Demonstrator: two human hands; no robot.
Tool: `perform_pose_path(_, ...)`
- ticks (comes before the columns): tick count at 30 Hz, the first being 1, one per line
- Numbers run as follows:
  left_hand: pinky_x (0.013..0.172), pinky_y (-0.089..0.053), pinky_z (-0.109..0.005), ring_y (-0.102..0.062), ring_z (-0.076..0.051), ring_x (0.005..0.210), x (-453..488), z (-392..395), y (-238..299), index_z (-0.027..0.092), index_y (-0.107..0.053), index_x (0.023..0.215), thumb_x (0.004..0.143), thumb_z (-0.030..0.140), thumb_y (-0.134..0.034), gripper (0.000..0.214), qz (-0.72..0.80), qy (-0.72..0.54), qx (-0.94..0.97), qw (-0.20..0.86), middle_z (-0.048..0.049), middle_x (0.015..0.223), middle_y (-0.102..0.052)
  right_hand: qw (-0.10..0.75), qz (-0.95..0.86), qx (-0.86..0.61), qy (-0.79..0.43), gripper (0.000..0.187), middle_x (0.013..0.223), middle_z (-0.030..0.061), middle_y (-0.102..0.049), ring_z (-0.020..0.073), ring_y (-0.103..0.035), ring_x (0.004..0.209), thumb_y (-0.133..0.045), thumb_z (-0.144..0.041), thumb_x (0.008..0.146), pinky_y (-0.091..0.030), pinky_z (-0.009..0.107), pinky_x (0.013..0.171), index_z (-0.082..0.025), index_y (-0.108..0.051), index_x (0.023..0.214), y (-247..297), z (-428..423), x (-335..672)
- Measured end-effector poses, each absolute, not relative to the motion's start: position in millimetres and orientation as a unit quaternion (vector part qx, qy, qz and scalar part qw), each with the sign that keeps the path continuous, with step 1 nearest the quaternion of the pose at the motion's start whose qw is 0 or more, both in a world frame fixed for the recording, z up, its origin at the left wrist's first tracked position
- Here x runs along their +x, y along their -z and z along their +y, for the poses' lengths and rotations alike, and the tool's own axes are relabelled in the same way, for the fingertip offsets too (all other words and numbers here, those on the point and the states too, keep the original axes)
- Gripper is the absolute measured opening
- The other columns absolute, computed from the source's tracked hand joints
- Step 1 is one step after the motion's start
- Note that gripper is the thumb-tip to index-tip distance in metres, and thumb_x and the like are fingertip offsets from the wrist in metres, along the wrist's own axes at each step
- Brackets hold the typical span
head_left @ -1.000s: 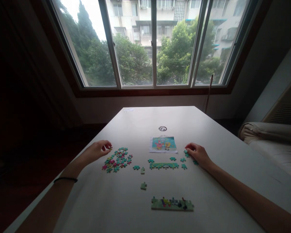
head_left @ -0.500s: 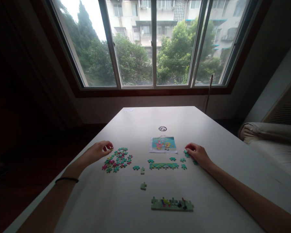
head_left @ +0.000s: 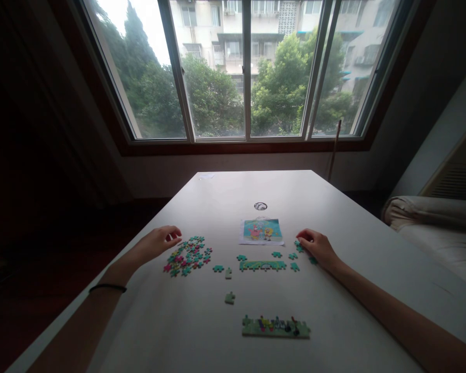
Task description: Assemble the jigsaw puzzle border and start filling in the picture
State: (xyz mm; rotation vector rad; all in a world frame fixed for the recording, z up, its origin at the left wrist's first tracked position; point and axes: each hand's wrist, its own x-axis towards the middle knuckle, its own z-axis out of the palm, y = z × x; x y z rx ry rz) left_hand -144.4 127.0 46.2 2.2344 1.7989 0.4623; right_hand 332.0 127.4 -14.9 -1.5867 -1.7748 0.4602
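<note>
My left hand (head_left: 162,240) hovers at the upper left edge of a heap of loose jigsaw pieces (head_left: 190,255). Its fingers are curved and slightly apart, with nothing visible between them. On the right, my right hand (head_left: 317,245) rests with fingers curled together beside teal puzzle pieces (head_left: 299,247); whatever its fingertips hold, if anything, is hidden. Between the hands lies a joined teal puzzle strip (head_left: 262,266), with several single pieces around it. Nearer me is a joined green strip (head_left: 275,328) with coloured figures.
A printed reference picture (head_left: 262,231) lies behind the teal strip, and a round dark-rimmed disc (head_left: 260,206) sits farther back on the white table (head_left: 171,321). Two pale green pieces, one a corner-like piece (head_left: 229,298), lie left of centre. A cushioned seat (head_left: 435,228) stands at right.
The small piece that showed at my left fingertips is no longer seen there, and those fingers are a little more apart. My right hand keeps its place.
</note>
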Motion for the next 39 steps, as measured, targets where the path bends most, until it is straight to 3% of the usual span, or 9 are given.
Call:
perform_pose_path(11,0.058,-0.042,-0.024,-0.059,-0.018,0.062,-140.3,125.3,-45.4,0.020,-0.062,0.079,0.073,0.049,-0.047,0.033,0.615,-0.139,0.767,0.118,-0.0009,0.065,-0.061,0.349,-0.685,-0.615,-0.175,0.021,0.067,0.0008,-0.065,0.0153,-0.058,0.063,-0.048,-0.029,0.070,-0.041,0.025,0.060,-0.018,-0.065,0.074,13.4,127.1,331.2)
perform_pose_path(22,0.061,-0.044,-0.024,-0.060,-0.019,0.068,-147.3,128.2,-34.4,0.021,-0.062,0.077,0.064,0.040,-0.053,0.025,0.642,-0.117,0.750,0.110,-0.0016,0.073,-0.065,0.352,-0.686,-0.612,-0.176,0.021,0.068,0.0013,-0.065,0.0156,-0.058,0.064,-0.048,-0.029,0.071,-0.042,0.025,0.060,-0.018,-0.065,0.075,13.8,127.4,332.0)
perform_pose_path(27,0.057,-0.043,-0.024,-0.060,-0.019,0.066,-142.2,127.0,-29.2,0.020,-0.063,0.077,0.067,0.040,-0.050,0.026,0.637,-0.102,0.755,0.117,-0.0021,0.071,-0.064,0.353,-0.683,-0.614,-0.177,0.020,0.067,0.0016,-0.066,0.0163,-0.059,0.063,-0.049,-0.029,0.070,-0.043,0.026,0.060,-0.018,-0.065,0.074,10.5,125.5,330.8)
perform_pose_path(32,0.065,-0.043,-0.027,-0.059,-0.021,0.072,-134.6,125.9,-35.7,0.020,-0.063,0.080,0.070,0.039,-0.050,0.025,0.619,-0.106,0.771,0.103,-0.0042,0.079,-0.063,0.356,-0.681,-0.615,-0.178,0.020,0.068,0.0015,-0.066,0.0164,-0.059,0.064,-0.049,-0.029,0.070,-0.043,0.026,0.061,-0.018,-0.065,0.074,10.5,125.2,330.2)
perform_pose_path(39,0.066,-0.041,-0.026,-0.057,-0.019,0.074,-85.9,107.8,-45.4,0.022,-0.062,0.084,0.072,0.036,-0.056,0.019,0.524,-0.080,0.837,0.137,-0.0023,0.080,-0.062,0.352,-0.682,-0.616,-0.177,0.019,0.066,0.0012,-0.065,0.0154,-0.058,0.062,-0.049,-0.028,0.070,-0.042,0.025,0.059,-0.018,-0.065,0.074,11.7,125.9,330.1)
